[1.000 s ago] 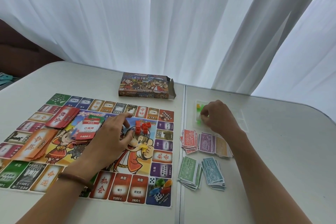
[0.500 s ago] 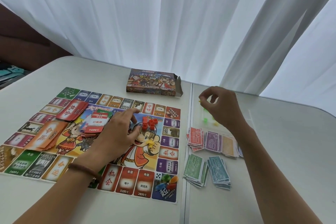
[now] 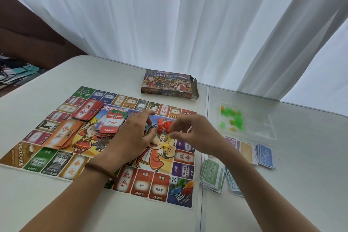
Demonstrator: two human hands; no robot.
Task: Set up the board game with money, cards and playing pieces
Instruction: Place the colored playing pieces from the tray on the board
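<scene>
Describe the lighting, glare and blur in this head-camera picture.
Head view: daylight through the white curtain backlights everything, so shadows on the table are faint; a pale sheen on its right half washes out the clear plastic tray; wide-angle bending curves the table's far edge; print on the game board looks smeared in its left squares.

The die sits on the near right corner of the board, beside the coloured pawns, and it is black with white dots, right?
Not quite: the die is white with black dots, as the head view shows. The rest holds: it sits on the near right corner of the board, beside the coloured pawns.
</scene>
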